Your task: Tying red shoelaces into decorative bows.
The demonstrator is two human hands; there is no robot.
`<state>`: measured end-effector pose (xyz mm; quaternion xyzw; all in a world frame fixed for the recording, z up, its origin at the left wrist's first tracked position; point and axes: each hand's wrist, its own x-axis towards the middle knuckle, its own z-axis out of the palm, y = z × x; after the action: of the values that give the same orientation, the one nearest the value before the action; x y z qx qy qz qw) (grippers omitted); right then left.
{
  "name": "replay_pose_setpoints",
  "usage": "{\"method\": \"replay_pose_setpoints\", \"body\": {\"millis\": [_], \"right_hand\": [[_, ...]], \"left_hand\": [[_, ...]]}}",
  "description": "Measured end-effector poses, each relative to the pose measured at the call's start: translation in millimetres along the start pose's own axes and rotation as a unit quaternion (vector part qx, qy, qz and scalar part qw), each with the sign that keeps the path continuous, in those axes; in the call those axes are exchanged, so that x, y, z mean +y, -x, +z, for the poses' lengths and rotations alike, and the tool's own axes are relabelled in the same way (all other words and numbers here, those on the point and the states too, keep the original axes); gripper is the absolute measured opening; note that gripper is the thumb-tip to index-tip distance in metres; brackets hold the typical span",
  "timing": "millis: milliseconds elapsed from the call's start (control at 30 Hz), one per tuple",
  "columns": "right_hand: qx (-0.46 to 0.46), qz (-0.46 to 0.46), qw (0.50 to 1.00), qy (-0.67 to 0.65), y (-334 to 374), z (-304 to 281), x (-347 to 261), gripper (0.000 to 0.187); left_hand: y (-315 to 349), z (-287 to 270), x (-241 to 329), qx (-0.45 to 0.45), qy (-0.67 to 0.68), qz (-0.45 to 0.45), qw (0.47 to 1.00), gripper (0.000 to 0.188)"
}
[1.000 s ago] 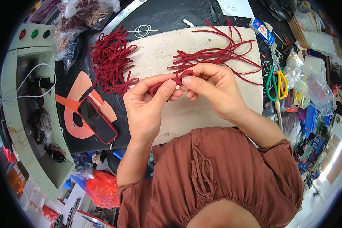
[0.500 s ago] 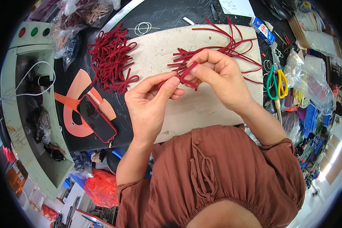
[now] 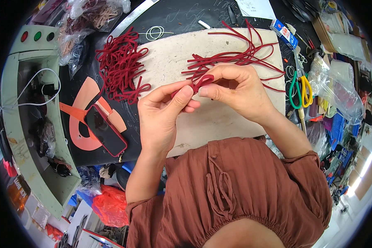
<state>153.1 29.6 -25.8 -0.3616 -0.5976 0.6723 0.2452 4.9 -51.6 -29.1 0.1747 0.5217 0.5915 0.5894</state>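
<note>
Both hands meet over a pale board, pinching one dark red cord that is bent into a loop. My left hand grips it between thumb and index finger. My right hand pinches the loop's right side, its fingertips almost touching the left ones. Part of the cord is hidden behind the fingers. Beyond my right hand, loose straight red cords fan out across the board. A heap of looped red cords lies at the board's left edge.
Left of the board, a phone in a red case rests by orange cut pieces. Scissors with green and yellow handles lie on the right, near a small blue-and-white box. A pale green machine housing stands far left.
The cord's end, which stuck up between the hands, is now folded round into a loop. My right hand has shifted slightly down and its fingers have closed nearer the left ones.
</note>
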Motion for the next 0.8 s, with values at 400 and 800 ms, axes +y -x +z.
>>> {"method": "replay_pose_setpoints", "body": {"millis": [400, 800], "right_hand": [[-0.006, -0.018, 0.999, 0.034, 1, 3, -2, 0.011], [-0.01, -0.082, 0.992, 0.09, 2, 10, -11, 0.011]], "left_hand": [[-1, 1, -4, 0.02, -0.039, 0.101, 0.994, 0.016], [0, 9, -8, 0.075, -0.04, 0.206, 0.975, 0.012]]}}
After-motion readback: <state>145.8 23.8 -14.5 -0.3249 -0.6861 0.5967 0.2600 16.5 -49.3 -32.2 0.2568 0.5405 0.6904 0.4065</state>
